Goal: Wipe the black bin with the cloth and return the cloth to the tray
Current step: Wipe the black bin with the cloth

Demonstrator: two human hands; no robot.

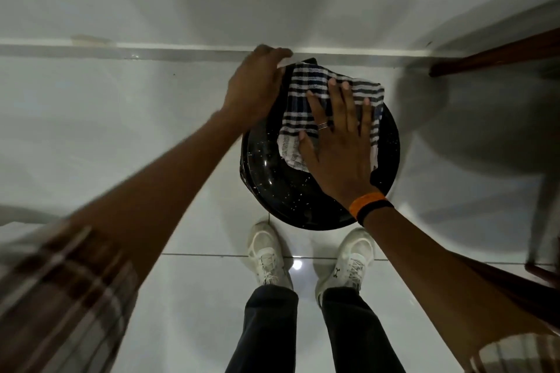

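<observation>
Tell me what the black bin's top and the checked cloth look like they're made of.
The black bin top looks like glossy hard plastic, going by its sharp reflections and pale specks, though coated metal can't be ruled out. The cloth looks like woven cotton, matte, with soft folds under the right hand.

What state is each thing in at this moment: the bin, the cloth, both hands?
black bin: upright on the tiled floor by the wall, top speckled with pale spots
cloth: spread flat over the far part of the bin's top
right hand: open, palm down, fingers splayed, pressing the cloth
left hand: curled over the bin's far left edge beside the cloth, blurred
tray: not in view
</observation>
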